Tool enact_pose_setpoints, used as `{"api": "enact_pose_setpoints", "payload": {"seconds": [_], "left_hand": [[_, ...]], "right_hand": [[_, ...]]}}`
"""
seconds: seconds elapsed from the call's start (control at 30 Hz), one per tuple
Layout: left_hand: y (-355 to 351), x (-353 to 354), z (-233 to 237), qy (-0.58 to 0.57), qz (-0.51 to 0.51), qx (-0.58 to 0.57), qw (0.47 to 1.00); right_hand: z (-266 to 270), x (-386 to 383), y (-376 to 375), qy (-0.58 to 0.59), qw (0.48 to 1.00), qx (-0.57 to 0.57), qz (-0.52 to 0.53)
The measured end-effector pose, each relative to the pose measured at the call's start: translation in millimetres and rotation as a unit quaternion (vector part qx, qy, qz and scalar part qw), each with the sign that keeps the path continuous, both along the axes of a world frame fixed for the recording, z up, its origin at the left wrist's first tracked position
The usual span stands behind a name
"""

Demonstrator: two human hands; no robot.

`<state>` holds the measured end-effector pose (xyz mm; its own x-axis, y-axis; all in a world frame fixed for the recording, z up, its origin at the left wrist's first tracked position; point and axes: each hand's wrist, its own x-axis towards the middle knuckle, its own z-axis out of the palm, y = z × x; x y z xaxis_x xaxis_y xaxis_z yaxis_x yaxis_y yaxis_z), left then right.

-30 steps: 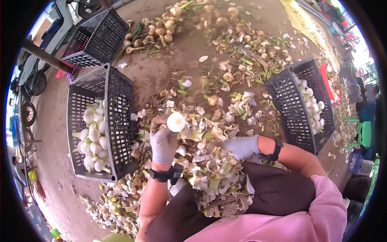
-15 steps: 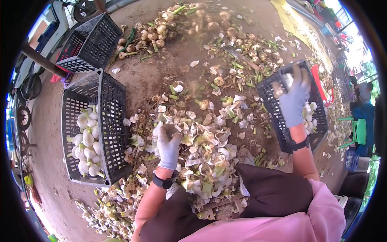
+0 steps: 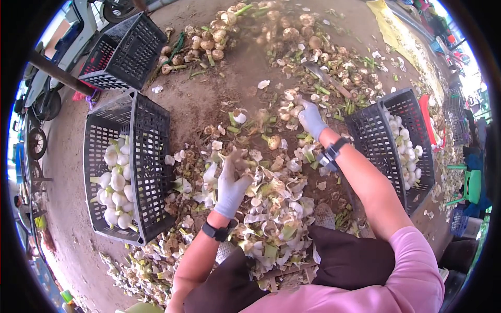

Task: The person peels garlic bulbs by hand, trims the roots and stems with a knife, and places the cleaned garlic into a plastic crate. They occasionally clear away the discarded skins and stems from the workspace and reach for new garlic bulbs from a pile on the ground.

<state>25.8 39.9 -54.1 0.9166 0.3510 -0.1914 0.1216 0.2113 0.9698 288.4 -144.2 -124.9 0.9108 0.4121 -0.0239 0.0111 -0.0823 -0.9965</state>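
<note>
My left hand [image 3: 231, 190], in a pale glove with soiled fingertips, hovers over the heap of garlic peelings [image 3: 276, 219] between my knees. Its fingers curl, the thumb stands apart, and I see nothing held. My right hand [image 3: 311, 119], gloved too, reaches forward to the ground with its fingers around an unpeeled garlic bulb [image 3: 290, 110], partly hidden by the fingers. Peeled white garlic bulbs [image 3: 405, 141] lie in the right black crate [image 3: 373, 133]. More peeled bulbs [image 3: 117, 182] with short stems fill part of the left black crate [image 3: 151, 172].
Another black crate [image 3: 130, 52] stands at the back left beside a pole [image 3: 60, 75]. Unpeeled garlic [image 3: 211, 39] is piled ahead. A long blade with a wooden handle [image 3: 334, 83] lies among bulbs. A green stool [image 3: 472, 185] is at far right.
My right hand has left the right crate, where it held a white bulb, and moved left to the unpeeled garlic on the ground. My left hand stays over the peelings.
</note>
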Motion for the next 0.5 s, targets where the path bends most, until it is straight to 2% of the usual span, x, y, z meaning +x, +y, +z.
{"api": "enact_pose_setpoints", "payload": {"seconds": [0.03,0.07,0.13,0.17,0.2,0.23,0.27,0.33,0.43,0.5], "left_hand": [[-4.5,5.6,4.1,-0.011,0.018,-0.007,1.000],[-8.8,11.2,8.7,-0.024,0.037,-0.013,0.999],[-19.1,22.0,19.5,-0.077,0.055,0.027,0.995],[-21.7,23.0,24.9,-0.103,0.063,0.047,0.992],[-19.5,20.4,28.5,-0.089,0.049,0.130,0.986],[-15.3,17.0,31.9,-0.073,0.034,0.211,0.974],[-12.8,13.6,36.3,-0.058,0.021,0.292,0.954],[-13.0,4.0,49.5,-0.064,0.047,0.311,0.947],[-13.5,-9.2,58.3,-0.097,0.083,0.312,0.942],[-11.3,-16.2,64.6,-0.071,0.071,0.316,0.944]], "right_hand": [[34.8,-28.1,6.4,0.149,0.988,0.048,0.001],[71.4,-54.8,10.8,0.293,0.951,0.096,0.000],[64.8,-76.8,16.9,0.296,0.927,0.150,0.173],[68.0,-93.0,16.2,0.343,0.905,0.178,0.181],[97.4,-116.4,22.3,0.388,0.878,0.205,0.189],[134.3,-137.4,29.3,0.427,0.875,0.172,0.149],[123.4,-142.3,27.7,0.442,0.834,0.250,0.216],[122.3,-151.1,33.6,0.442,0.805,0.299,0.259],[121.1,-168.5,45.0,0.403,0.836,0.289,0.235],[125.1,-174.6,48.3,0.414,0.828,0.300,0.230]]}}
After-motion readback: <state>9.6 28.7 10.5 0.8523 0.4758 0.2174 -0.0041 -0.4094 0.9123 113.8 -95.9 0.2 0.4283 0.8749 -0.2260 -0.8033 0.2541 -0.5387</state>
